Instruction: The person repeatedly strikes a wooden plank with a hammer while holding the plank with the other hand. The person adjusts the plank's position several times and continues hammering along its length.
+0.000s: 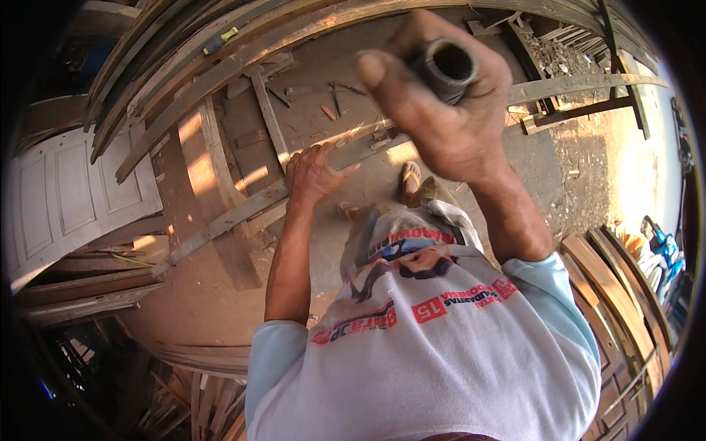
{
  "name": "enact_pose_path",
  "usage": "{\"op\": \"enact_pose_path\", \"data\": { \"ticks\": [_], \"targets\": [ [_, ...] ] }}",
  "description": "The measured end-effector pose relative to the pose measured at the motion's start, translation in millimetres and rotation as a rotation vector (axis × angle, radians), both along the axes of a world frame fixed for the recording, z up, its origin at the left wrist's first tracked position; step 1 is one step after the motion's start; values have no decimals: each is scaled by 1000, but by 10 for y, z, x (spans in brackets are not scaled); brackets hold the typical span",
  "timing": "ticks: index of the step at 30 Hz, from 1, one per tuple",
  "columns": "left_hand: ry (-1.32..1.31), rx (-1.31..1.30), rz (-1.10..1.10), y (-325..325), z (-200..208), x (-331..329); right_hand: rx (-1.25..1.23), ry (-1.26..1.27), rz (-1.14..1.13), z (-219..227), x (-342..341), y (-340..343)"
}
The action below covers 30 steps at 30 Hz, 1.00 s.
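My right hand [456,103] is raised close to the camera, its fingers wrapped round a dark handle with a hollow round end [451,63]. Whatever is at the handle's other end is hidden behind the hand. Lower and to the left, my left hand [312,175] grips a long wooden plank [239,213], fingers over its far edge and thumb stretched out to the right. The plank runs slantwise across in front of me. Another wooden bar [269,117] meets it beside the left hand's fingers.
Several hand tools [336,101] lie on the ground beyond the plank. A yellow-handled screwdriver [220,41] rests on stacked long boards [294,35]. A white panelled door [81,191] lies at the left. More boards [618,287] lean at the right. My sandalled foot [411,176] is just behind the plank.
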<state>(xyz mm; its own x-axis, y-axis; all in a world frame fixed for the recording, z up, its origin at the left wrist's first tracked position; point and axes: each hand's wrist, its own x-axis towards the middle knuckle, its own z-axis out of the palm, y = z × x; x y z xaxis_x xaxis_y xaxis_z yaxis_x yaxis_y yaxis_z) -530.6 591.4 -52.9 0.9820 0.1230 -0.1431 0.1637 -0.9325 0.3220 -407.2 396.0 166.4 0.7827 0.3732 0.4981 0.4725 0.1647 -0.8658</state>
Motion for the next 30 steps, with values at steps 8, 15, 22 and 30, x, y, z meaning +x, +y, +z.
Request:
{"op": "enact_pose_path", "data": {
  "ticks": [8,15,22,30],
  "targets": [
    [-51,49,22,-19,-16,-37,562,507,8,-427,856,-1232],
    [-118,-93,-14,-58,99,28,639,397,-109,-539,479,-1513],
    [-539,-278,-189,-707,197,473,708,392,-102,-611,283,-1655],
    [-420,-292,-219,-667,782,382,674,315,70,-548,184,-1579]
  ]
}}
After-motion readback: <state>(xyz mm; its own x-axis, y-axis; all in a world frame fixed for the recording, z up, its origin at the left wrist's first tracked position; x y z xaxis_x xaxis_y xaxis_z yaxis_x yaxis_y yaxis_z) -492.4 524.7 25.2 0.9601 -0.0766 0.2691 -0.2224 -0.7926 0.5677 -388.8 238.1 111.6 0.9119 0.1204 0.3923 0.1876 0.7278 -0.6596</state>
